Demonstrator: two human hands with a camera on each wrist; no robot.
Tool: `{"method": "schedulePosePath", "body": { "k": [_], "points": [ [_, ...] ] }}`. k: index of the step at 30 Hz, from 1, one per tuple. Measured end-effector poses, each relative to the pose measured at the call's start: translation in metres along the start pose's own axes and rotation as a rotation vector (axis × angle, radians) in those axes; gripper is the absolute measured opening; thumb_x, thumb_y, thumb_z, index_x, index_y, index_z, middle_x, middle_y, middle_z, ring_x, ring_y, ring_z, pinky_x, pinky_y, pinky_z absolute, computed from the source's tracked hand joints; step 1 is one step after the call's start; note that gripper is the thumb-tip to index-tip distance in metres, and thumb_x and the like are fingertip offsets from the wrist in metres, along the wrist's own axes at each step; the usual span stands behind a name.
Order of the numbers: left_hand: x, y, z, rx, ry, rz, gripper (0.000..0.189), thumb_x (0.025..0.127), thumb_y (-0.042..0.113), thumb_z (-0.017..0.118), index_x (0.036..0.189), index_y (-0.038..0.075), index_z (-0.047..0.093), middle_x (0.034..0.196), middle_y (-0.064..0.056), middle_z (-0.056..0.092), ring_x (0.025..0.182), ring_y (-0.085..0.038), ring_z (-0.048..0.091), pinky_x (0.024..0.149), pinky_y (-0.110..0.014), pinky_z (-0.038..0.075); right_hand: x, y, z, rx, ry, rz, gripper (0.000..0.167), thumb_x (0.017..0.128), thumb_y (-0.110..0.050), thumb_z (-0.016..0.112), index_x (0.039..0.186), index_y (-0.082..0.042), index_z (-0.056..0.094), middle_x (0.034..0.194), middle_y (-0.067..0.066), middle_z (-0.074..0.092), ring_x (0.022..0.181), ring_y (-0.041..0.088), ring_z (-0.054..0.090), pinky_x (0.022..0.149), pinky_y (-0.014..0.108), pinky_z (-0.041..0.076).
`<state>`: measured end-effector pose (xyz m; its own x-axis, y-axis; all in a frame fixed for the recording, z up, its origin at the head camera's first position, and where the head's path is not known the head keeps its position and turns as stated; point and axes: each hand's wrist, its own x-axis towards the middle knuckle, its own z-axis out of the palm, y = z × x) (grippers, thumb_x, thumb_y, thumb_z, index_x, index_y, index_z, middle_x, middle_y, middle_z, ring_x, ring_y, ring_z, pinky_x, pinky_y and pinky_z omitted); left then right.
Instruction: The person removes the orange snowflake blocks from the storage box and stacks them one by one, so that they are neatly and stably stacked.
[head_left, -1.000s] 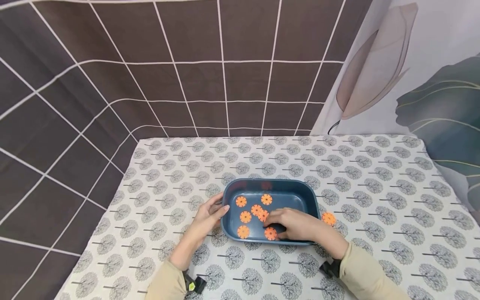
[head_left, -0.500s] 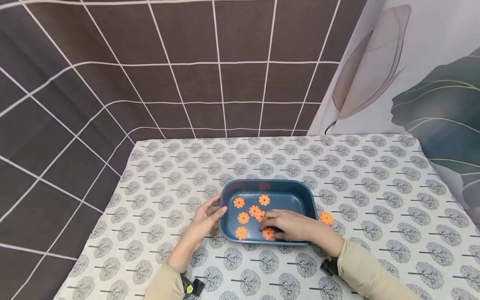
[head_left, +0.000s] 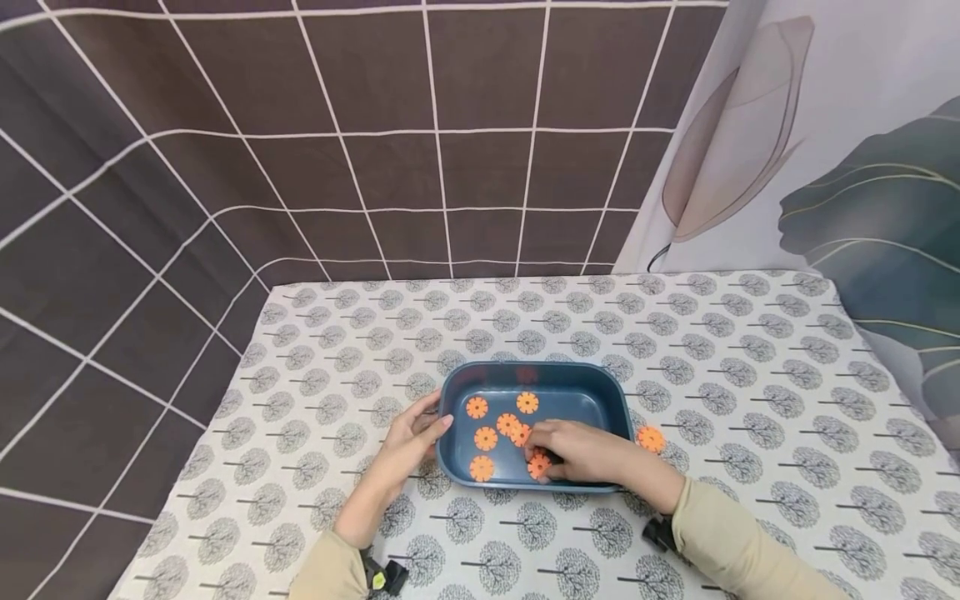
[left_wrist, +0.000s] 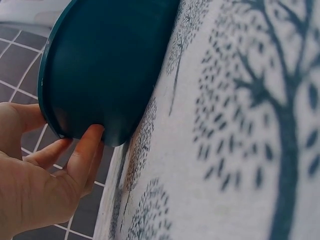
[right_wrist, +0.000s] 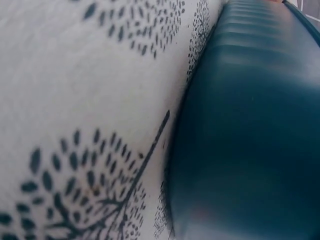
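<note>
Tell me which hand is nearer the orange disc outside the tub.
Right. The right hand is inside the tub, across its wall from the orange disc; the left hand holds the opposite end.

1. I've got the tub on the tablecloth, one curtain behind and left, another curtain on the right.
2. Left hand at the tub's left end, thumb at the rim, fingers against the outer wall.
3. Right hand inside, right of centre, on the near interlocking disc.
4. Left side of the tub, I count three discs running back to front.
5. In the middle, two overlapping discs; I see a far disc behind them.
6. Outside, just right of the tub, one outer disc on the tablecloth.
</note>
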<state>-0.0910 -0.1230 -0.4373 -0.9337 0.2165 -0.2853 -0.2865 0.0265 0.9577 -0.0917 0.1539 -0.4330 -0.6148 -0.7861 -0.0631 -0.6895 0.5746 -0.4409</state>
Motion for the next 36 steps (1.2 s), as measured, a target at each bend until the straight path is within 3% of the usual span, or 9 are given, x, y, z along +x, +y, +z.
{"method": "schedulePosePath", "body": {
  "k": [7, 15, 21, 29, 36],
  "points": [
    [0.0, -0.001, -0.001, 0.002, 0.017, 0.0, 0.056, 0.088, 0.015, 0.063, 0.14, 0.012, 0.042, 0.13, -0.02, 0.051, 0.108, -0.03, 0.057, 0.082, -0.038, 0.056, 0.001, -0.003, -0.003, -0.01, 0.001, -0.014, 0.03, 0.078, -0.022, 0.073, 0.105, -0.01, 0.069, 0.106, -0.001, 0.065, 0.1, 0.016, 0.062, 0.09, 0.028, 0.052],
    [0.001, -0.003, -0.001, 0.006, -0.003, 0.007, 0.056, 0.089, 0.014, 0.062, 0.14, 0.01, 0.041, 0.129, -0.021, 0.051, 0.108, -0.031, 0.057, 0.082, -0.038, 0.056, -0.002, -0.003, -0.002, -0.022, 0.043, -0.04, 0.032, 0.074, -0.02, 0.075, 0.104, -0.01, 0.071, 0.101, -0.001, 0.065, 0.093, 0.013, 0.063, 0.082, 0.02, 0.054],
    [0.002, -0.003, -0.001, 0.009, -0.005, 0.004, 0.057, 0.088, 0.015, 0.062, 0.14, 0.01, 0.04, 0.127, -0.023, 0.051, 0.102, -0.032, 0.06, 0.081, -0.039, 0.057, -0.003, -0.001, -0.005, -0.037, 0.173, -0.083, 0.029, 0.077, -0.024, 0.073, 0.102, -0.01, 0.071, 0.1, -0.003, 0.065, 0.093, 0.011, 0.063, 0.083, 0.021, 0.054],
    [0.002, -0.003, -0.001, 0.011, -0.002, -0.004, 0.058, 0.088, 0.017, 0.063, 0.141, 0.011, 0.039, 0.126, -0.024, 0.052, 0.099, -0.031, 0.062, 0.081, -0.038, 0.057, -0.007, 0.003, -0.019, -0.077, 0.438, -0.25, 0.029, 0.072, -0.018, 0.076, 0.097, -0.006, 0.069, 0.097, -0.001, 0.065, 0.09, 0.012, 0.062, 0.083, 0.025, 0.055],
    [0.002, -0.003, -0.002, 0.006, 0.001, -0.004, 0.057, 0.088, 0.016, 0.063, 0.14, 0.012, 0.041, 0.128, -0.022, 0.052, 0.103, -0.031, 0.061, 0.081, -0.038, 0.057, -0.018, 0.01, -0.033, -0.08, 0.513, -0.248, 0.03, 0.07, -0.014, 0.075, 0.098, -0.008, 0.07, 0.097, -0.001, 0.064, 0.087, 0.013, 0.062, 0.077, 0.023, 0.056]
  ]
}}
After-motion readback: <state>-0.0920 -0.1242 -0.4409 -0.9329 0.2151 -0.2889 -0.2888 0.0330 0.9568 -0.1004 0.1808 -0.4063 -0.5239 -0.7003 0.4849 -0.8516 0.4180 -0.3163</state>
